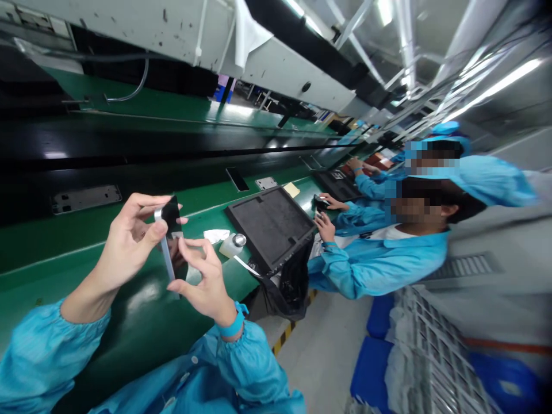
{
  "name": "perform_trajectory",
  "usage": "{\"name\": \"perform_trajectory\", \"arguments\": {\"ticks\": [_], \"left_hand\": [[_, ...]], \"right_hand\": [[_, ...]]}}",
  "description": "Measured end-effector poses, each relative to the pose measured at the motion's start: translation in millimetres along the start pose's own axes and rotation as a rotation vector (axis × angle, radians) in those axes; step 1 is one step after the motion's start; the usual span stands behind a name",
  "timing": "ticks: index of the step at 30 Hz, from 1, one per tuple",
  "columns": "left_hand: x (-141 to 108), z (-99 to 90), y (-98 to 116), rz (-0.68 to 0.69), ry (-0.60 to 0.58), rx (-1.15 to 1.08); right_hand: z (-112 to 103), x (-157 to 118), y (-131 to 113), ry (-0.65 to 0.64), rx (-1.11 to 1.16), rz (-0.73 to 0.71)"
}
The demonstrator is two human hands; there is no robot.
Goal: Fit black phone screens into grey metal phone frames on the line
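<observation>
Between my two hands a dark-faced smartphone with a pale metal edge is held up, tilted, above the green bench. My left hand grips its upper end, thumb on the near edge and fingers behind. Lower down, my right hand pinches the other end between thumb and fingers. A small bottle with a metal cap stands to the right of my right hand, beside a crumpled white wipe. Just beyond them lies a black square tray.
On the dark belt beyond lie a metal phone frame, a dark phone panel and another metal plate. A black bag hangs at the bench edge. Co-workers in blue sit at right; the nearer one handles a small dark object.
</observation>
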State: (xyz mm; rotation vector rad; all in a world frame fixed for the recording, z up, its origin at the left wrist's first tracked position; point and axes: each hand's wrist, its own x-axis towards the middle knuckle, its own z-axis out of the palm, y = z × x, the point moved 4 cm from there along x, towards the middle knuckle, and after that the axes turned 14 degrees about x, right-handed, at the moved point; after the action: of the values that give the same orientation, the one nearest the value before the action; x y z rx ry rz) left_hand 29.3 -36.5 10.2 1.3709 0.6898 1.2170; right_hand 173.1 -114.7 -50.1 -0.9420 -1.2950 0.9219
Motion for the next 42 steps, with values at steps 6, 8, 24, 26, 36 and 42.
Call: {"name": "perform_trajectory", "arguments": {"ticks": [6, 8, 24, 26, 36, 42], "left_hand": [[2, 11.3, -22, -0.214, -0.084, -0.265], [0, 17.3, -26, -0.241, -0.169, -0.272], [-30, 34.2, -20, -0.151, -0.146, 0.236], [-22, 29.5, -26, -0.105, -0.114, 0.306], [12, -0.7, -6, -0.309, 0.136, -0.244], [6, 10.3, -16, -0.266, 0.325, -0.229]], "right_hand": [[1, 6, 12, -0.018, -0.081, -0.069], [-8, 11, 9, 0.118, 0.007, -0.048], [-19, 20, -32, 0.164, 0.184, 0.135], [-20, 25, -30, 0.209, 0.192, 0.082], [-7, -16, 12, -0.231, 0.261, 0.381], [0, -18, 36, -0.138, 0.245, 0.445]]}}
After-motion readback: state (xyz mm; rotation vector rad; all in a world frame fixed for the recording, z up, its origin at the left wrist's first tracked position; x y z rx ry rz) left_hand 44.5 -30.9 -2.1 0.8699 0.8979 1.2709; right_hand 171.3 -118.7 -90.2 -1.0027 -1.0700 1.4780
